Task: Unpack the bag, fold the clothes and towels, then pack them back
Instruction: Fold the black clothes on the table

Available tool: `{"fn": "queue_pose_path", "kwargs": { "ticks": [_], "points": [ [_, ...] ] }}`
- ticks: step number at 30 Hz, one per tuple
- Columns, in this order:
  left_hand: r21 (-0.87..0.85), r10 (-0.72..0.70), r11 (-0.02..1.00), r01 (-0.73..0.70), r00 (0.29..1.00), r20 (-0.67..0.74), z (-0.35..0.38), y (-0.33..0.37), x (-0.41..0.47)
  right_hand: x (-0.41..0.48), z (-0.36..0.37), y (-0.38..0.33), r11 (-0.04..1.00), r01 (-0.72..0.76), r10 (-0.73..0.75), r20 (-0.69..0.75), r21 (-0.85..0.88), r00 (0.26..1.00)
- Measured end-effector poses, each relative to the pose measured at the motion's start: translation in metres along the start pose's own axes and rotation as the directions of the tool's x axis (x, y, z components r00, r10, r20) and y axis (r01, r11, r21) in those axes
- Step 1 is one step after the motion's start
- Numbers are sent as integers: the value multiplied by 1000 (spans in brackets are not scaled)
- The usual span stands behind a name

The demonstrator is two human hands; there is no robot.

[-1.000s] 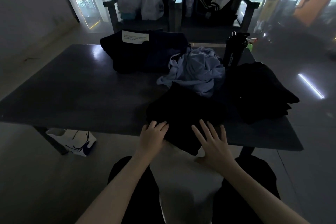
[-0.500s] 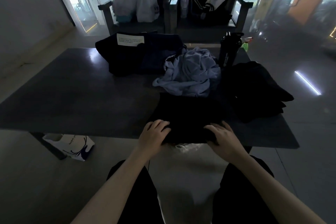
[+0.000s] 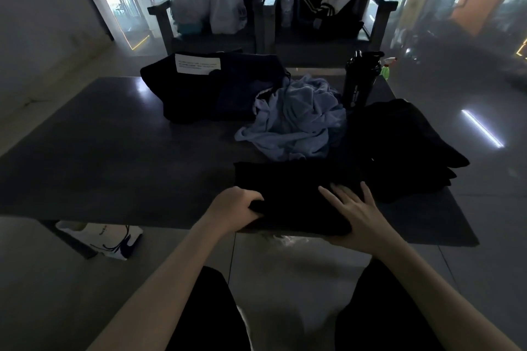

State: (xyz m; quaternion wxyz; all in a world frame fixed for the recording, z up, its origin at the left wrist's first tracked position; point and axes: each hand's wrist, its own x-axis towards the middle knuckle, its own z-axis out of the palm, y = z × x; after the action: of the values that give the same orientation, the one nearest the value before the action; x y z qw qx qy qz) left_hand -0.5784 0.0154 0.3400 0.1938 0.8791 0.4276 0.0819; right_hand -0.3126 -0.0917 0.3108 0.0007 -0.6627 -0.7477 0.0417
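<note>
Black garment (image 3: 288, 194): folded flat into rough rectangle, at near edge of counter (image 3: 114, 151), near side slightly over edge. Left hand (image 3: 236, 205) grips its left end; right hand (image 3: 353, 208) lies flat on top, fingers spread.

Light blue cloth (image 3: 296, 122): crumpled, unfolded heap, mid-counter, just behind black garment.

Black pile (image 3: 399, 142): dark folded pieces stacked at right end of counter, details lost in dim light.

Dark bag (image 3: 216, 94): slumped at far side, white label facing up, touching blue cloth.
</note>
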Motion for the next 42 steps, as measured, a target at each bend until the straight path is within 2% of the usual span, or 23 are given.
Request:
{"fn": "queue_pose_path", "kwargs": {
  "ticks": [4, 7, 9, 11, 13, 15, 16, 17, 18, 20, 21, 23, 25, 29, 33, 35, 38, 40, 42],
  "points": [
    [-177, -75, 981, 81, 996, 40, -6, -7, 11, 16, -5, 9, 971, -32, 68, -145, 238, 987],
    [-346, -120, 932, 110, 993, -9, -9, -14, 21, 30, -6, 13, 870, -103, 235, -221, 482, 946],
    [-403, -124, 911, 85, 990, -71, -12, -17, 29, 36, -4, 14, 809, -132, 310, -225, 573, 924],
    [-395, -109, 917, 59, 988, -107, -14, -16, 37, 40, -1, 13, 734, -150, 363, -196, 663, 911],
    [-347, -70, 937, 26, 991, -114, -17, -16, 44, 41, -2, 6, 571, -175, 412, -96, 802, 906],
    [-242, -38, 970, 9, 993, -113, -18, -18, 52, 41, -3, 2, 447, -189, 390, 0, 874, 921],
    [-202, -53, 979, 33, 994, -95, -19, -20, 57, 40, -3, 2, 417, -192, 359, 34, 888, 933],
    [-187, -97, 979, 83, 993, -64, -19, -21, 61, 40, -3, 2, 419, -200, 328, 58, 885, 943],
    [-181, -152, 973, 145, 988, -28, -19, -21, 65, 42, -4, 1, 463, -221, 304, 80, 858, 949],
    [-147, -204, 968, 202, 979, 3, -17, -22, 71, 46, -6, -1, 648, -269, 299, 87, 713, 950],
    [-124, -201, 972, 200, 980, 3, -15, -22, 73, 48, -5, -4, 739, -267, 319, 28, 618, 948],
    [-98, -187, 978, 186, 982, -1, -13, -22, 76, 51, 1, -6, 883, -188, 313, -239, 431, 919],
    [-110, -193, 976, 190, 981, -15, -11, -25, 78, 57, 4, -2, 936, -112, 252, -410, 334, 877],
    [-209, -243, 950, 233, 970, -27, -10, -29, 83, 70, 3, 4, 870, -196, 368, -329, 453, 870],
    [-363, -270, 900, 242, 963, -25, -8, -34, 87, 86, -2, 3, 829, -202, 413, -328, 521, 850],
    [-433, -281, 864, 257, 960, 9, -7, -39, 85, 89, -3, 6, 739, -267, 485, -214, 618, 848],
    [-526, -328, 794, 304, 943, 50, -2, -49, 81, 87, 1, 9, 551, -343, 591, -67, 761, 804],
    [-521, -385, 784, 338, 923, 19, 3, -53, 79, 87, 3, 9, 516, -368, 629, -51, 774, 776],
    [-499, -433, 788, 360, 901, -34, 9, -56, 80, 90, 2, 8, 525, -404, 651, -48, 749, 757]
  ]
}}
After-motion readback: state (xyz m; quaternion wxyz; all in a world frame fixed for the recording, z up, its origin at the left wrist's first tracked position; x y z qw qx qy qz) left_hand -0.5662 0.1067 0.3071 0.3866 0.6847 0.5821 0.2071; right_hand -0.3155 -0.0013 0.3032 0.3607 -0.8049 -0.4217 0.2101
